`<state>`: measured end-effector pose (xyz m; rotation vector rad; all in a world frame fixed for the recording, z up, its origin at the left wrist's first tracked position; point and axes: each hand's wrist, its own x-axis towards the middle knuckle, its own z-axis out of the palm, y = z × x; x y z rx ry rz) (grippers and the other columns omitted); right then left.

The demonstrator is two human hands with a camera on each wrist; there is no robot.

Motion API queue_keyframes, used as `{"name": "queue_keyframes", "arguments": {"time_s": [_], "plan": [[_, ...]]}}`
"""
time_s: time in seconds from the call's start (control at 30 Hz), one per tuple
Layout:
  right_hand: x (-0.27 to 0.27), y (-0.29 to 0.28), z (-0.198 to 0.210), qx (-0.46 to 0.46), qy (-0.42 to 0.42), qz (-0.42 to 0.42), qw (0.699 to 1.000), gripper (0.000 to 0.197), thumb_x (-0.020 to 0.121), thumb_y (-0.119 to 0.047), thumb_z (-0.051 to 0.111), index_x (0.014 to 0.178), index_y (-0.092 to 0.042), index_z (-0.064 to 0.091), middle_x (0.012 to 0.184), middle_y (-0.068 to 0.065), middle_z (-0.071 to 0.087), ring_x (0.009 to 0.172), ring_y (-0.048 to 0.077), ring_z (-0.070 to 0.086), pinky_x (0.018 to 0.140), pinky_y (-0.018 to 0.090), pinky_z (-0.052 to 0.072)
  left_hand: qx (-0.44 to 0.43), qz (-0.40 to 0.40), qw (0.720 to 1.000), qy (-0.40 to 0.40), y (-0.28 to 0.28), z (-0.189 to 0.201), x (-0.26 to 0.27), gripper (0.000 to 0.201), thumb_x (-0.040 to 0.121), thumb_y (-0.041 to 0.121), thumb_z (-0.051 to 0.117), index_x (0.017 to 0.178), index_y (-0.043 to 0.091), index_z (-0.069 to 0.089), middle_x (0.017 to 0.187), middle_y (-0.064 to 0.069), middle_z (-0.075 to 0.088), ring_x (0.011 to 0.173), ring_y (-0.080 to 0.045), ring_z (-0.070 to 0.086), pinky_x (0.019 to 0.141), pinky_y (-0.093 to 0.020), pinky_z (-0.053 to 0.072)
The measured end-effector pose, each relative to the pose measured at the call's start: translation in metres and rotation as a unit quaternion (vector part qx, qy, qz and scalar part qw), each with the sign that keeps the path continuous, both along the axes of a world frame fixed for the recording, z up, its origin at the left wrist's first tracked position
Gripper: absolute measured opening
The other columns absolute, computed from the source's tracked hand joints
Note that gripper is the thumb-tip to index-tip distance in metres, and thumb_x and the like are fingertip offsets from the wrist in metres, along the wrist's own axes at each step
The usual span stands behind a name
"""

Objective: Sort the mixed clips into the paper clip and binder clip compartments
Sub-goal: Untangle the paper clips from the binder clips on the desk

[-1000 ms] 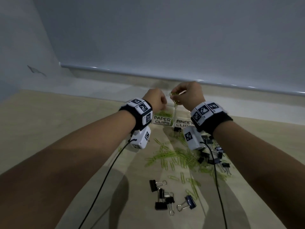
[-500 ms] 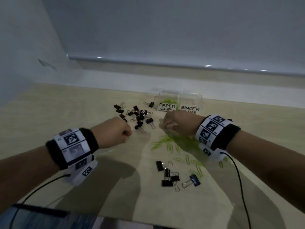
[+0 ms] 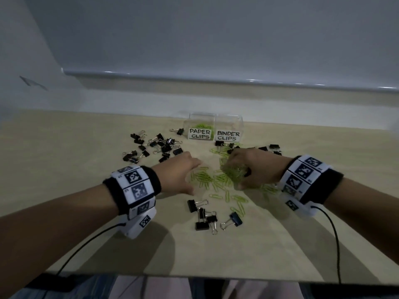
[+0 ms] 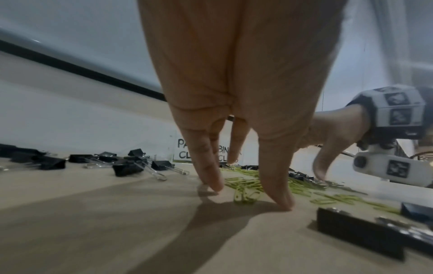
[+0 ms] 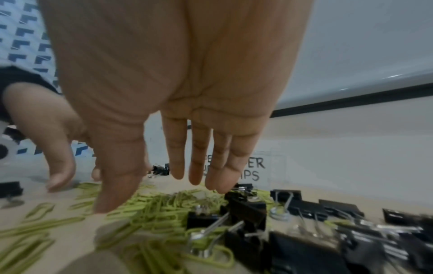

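Green paper clips [image 3: 216,180] lie in a loose pile at the table's middle. My left hand [image 3: 194,176] stands at the pile's left edge, fingers straight down, thumb and fingertips [image 4: 214,185] on the table either side of a paper clip [image 4: 246,196]. My right hand [image 3: 233,173] hovers over the pile's right part, its fingers [image 5: 199,176] straight and spread and holding nothing. Black binder clips [image 5: 253,209] lie just right of it. Behind stand two clear compartments: PAPER CLIPS [image 3: 199,133], with green clips inside, and BINDER CLIPS [image 3: 228,135].
Several binder clips [image 3: 155,147] are scattered at the back left, a few more [image 3: 205,214] near the front, and others [image 3: 272,147] at the back right. Wrist-camera cables trail off the front table edge [image 3: 194,275]. A wall ledge runs behind.
Both hands came down from above the paper clip compartment to the pile. The left hand moved right to the pile's edge, and both fists opened.
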<state>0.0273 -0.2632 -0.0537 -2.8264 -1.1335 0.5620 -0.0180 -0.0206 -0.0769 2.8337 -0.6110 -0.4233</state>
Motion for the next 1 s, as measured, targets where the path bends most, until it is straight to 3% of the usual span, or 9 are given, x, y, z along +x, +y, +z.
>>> {"name": "queue_keyframes", "arguments": {"time_s": [0.1,0.27,0.37,0.43,0.57,0.7,0.8,0.9,1.0], "plan": [[-0.004,0.005,-0.003,-0.021,-0.018,-0.031,0.999,0.066,0.074,-0.045,0.075,0.132,-0.024,0.052,0.121,0.000,0.048,0.104,0.020,0.052,0.088,0.033,0.048,0.008,0.028,0.999,0.017,-0.012,0.000,0.014,0.069,0.071,0.042,0.080,0.126,0.015,0.049,0.102,0.001,0.040,0.094,-0.016,0.047,0.075,-0.024,0.036],[0.000,0.021,-0.008,-0.010,-0.012,-0.034,0.999,0.050,0.076,-0.033,0.076,0.123,-0.022,0.062,0.108,0.003,0.054,0.095,0.019,0.053,0.085,0.033,0.048,-0.076,0.050,0.995,0.037,-0.035,0.000,0.025,0.055,0.072,0.028,0.082,0.120,0.014,0.060,0.114,-0.003,0.057,0.099,-0.017,0.056,0.083,-0.026,0.047],[0.000,0.027,-0.006,0.026,-0.017,-0.018,0.999,0.026,0.081,-0.017,0.069,0.107,-0.014,0.070,0.096,0.003,0.061,0.084,0.017,0.054,0.073,0.027,0.043,-0.059,0.018,0.998,0.003,-0.044,0.002,0.029,0.029,0.080,0.023,0.074,0.106,0.012,0.066,0.103,-0.005,0.065,0.085,-0.016,0.056,0.070,-0.025,0.042],[0.000,0.028,-0.006,0.043,-0.032,-0.008,0.999,0.019,0.083,-0.014,0.064,0.101,-0.014,0.071,0.094,0.004,0.067,0.082,0.020,0.058,0.070,0.023,0.038,-0.034,-0.011,0.999,-0.024,-0.046,0.004,0.033,0.016,0.085,0.021,0.066,0.097,0.009,0.067,0.094,-0.007,0.066,0.081,-0.022,0.060,0.066,-0.028,0.043],[0.007,0.021,-0.006,0.086,-0.036,-0.048,0.994,0.013,0.083,-0.014,0.066,0.092,-0.008,0.073,0.091,0.005,0.071,0.077,0.018,0.061,0.068,0.021,0.043,-0.012,-0.039,0.997,-0.058,-0.040,0.004,0.040,0.013,0.088,0.023,0.061,0.091,0.011,0.066,0.087,-0.004,0.064,0.078,-0.023,0.061,0.067,-0.031,0.047],[0.021,0.011,-0.005,0.172,0.016,-0.160,0.972,0.009,0.078,-0.011,0.074,0.086,-0.013,0.075,0.074,-0.008,0.066,0.065,0.005,0.059,0.064,0.017,0.046,-0.098,0.004,0.995,-0.023,-0.027,0.007,0.051,0.013,0.087,0.021,0.064,0.095,0.013,0.071,0.092,0.001,0.069,0.076,-0.012,0.060,0.067,-0.020,0.044],[0.031,0.007,0.003,0.252,0.050,-0.228,0.939,0.007,0.075,-0.007,0.077,0.077,-0.013,0.075,0.071,0.006,0.072,0.060,0.012,0.063,0.061,0.023,0.056,-0.144,0.035,0.989,-0.027,-0.017,0.017,0.063,0.014,0.086,0.021,0.068,0.096,0.013,0.072,0.091,0.003,0.069,0.079,-0.010,0.061,0.066,-0.013,0.041],[0.044,0.014,0.021,0.306,0.056,-0.256,0.915,0.006,0.076,-0.005,0.075,0.082,-0.006,0.075,0.076,0.011,0.074,0.063,0.016,0.069,0.065,0.025,0.060,-0.173,0.084,0.979,-0.067,-0.009,0.036,0.082,0.013,0.085,0.019,0.069,0.094,0.011,0.072,0.085,0.004,0.068,0.076,-0.011,0.062,0.065,-0.014,0.043],[0.067,0.035,0.040,0.291,-0.005,-0.242,0.926,0.008,0.079,-0.007,0.073,0.087,-0.006,0.074,0.079,0.005,0.073,0.067,0.010,0.069,0.067,0.020,0.059,-0.167,0.130,0.971,-0.115,-0.007,0.055,0.108,0.011,0.085,0.015,0.069,0.090,0.007,0.072,0.081,0.001,0.065,0.072,-0.013,0.060,0.065,-0.019,0.045]]}}
